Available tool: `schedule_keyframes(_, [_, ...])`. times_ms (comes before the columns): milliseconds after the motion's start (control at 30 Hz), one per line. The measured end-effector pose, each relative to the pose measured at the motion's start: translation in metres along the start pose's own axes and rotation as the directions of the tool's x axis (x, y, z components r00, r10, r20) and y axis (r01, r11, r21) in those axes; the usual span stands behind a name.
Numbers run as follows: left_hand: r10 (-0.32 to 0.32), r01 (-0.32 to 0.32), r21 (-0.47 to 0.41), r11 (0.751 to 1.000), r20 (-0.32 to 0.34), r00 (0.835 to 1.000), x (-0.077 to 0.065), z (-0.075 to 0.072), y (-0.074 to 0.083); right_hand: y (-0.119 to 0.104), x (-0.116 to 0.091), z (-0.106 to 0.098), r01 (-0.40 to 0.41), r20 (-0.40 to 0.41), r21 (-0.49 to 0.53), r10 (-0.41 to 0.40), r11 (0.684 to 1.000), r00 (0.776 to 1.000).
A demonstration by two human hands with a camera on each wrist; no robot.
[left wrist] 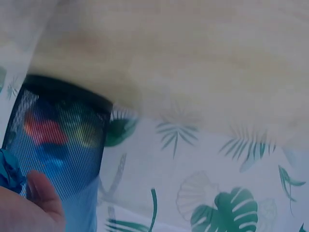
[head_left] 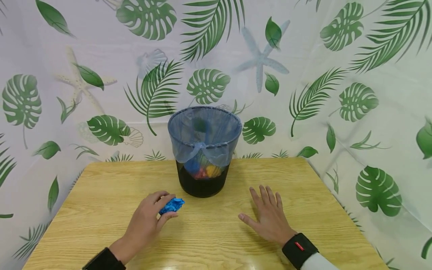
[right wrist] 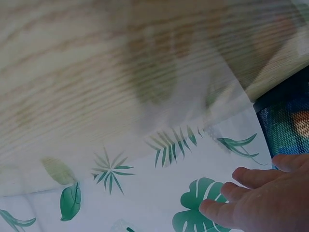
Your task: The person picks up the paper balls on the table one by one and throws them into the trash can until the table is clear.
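Note:
A crumpled blue ball of paper or foil (head_left: 173,206) is pinched between the thumb and fingers of my left hand (head_left: 146,214), in front of the bin and to its left. The left wrist view shows the blue ball (left wrist: 9,170) at its left edge, beside the thumb. My right hand (head_left: 268,217) lies palm down over the table on the right, fingers spread and straight, holding nothing. A black mesh bin (head_left: 202,187) stands upright between and beyond the hands. Its bluish clear liner (head_left: 216,153) folds over the rim, and blue, red and yellow crumpled pieces show through the mesh.
The wood-grain table (head_left: 111,187) runs back to a white cloth backdrop (head_left: 216,48) with green leaves and starfish, which also hangs along both sides. The bin stands near the table's back edge.

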State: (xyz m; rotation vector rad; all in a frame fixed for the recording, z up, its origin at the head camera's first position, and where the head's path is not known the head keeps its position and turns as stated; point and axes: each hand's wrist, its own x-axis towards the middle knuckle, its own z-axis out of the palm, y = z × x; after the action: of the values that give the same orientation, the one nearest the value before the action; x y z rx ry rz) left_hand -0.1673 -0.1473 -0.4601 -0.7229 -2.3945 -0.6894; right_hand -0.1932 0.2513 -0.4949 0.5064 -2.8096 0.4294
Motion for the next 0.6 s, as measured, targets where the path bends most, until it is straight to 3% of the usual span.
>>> schedule_keyframes(133, [0.04,-0.038,0.021,0.999,-0.109,0.993,0.019,-0.013,-0.004,0.0,0.001,0.001,-0.003,0.002,-0.003,0.003,1.0,1.0])
schedule_keyframes(333, [0.044,-0.043,0.01,0.999,-0.211,0.976,0.046,-0.031,-0.008,0.0,0.0,0.001,-0.009,0.01,0.002,0.009,1.0,1.0])
schedule_keyframes(600, [0.131,-0.107,0.084,0.991,-0.358,0.924,0.088,-0.053,-0.011,-0.001,0.001,-0.001,-0.012,0.016,0.001,0.012,1.0,1.0])
